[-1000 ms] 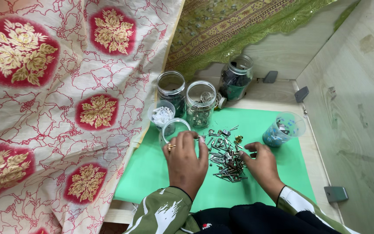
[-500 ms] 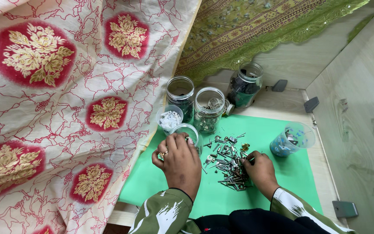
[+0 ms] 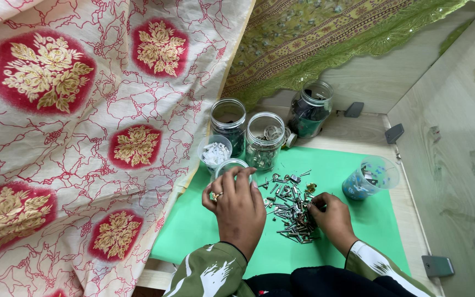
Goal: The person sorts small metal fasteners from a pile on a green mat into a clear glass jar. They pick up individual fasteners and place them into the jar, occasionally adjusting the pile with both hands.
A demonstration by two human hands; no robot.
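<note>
Green mat (image 3: 353,165): heap of metal screws (image 3: 292,206) at its middle. Right hand (image 3: 333,220) rests on the heap's right edge, fingertips pinched among the screws. Left hand (image 3: 240,206), near the mat's left edge, curls around a small clear cup (image 3: 231,166).

Red-flowered cloth (image 3: 83,137), dark-filled jar (image 3: 309,110)

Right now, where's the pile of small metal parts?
In the head view, the pile of metal parts lies mid-mat on the green mat, between the left hand and the right hand.
</note>
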